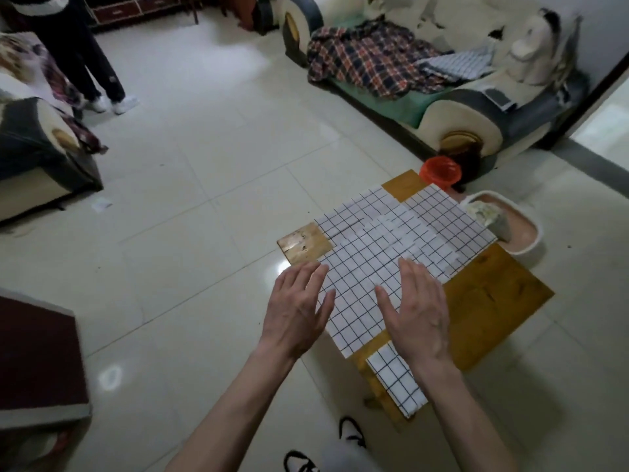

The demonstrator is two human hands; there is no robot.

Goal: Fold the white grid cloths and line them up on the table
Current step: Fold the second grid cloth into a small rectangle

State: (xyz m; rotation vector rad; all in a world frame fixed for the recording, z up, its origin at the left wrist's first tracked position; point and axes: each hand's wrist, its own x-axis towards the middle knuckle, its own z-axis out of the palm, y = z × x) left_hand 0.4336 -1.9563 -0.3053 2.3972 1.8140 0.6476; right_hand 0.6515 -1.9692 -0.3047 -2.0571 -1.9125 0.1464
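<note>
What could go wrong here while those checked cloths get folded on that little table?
The big cloth overhangs the small wooden table near the left hand, so it might slide off. The folded cloth sits at the near edge by the right hand; a forearm could knock it down.

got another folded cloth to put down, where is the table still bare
The biggest bare patch of the table is the right side, right of the right hand. Small bare corners show at the far end by the orange bucket and at the left. The middle is crowded: the spread cloth covers it, the folded cloth fills the near edge.
</note>
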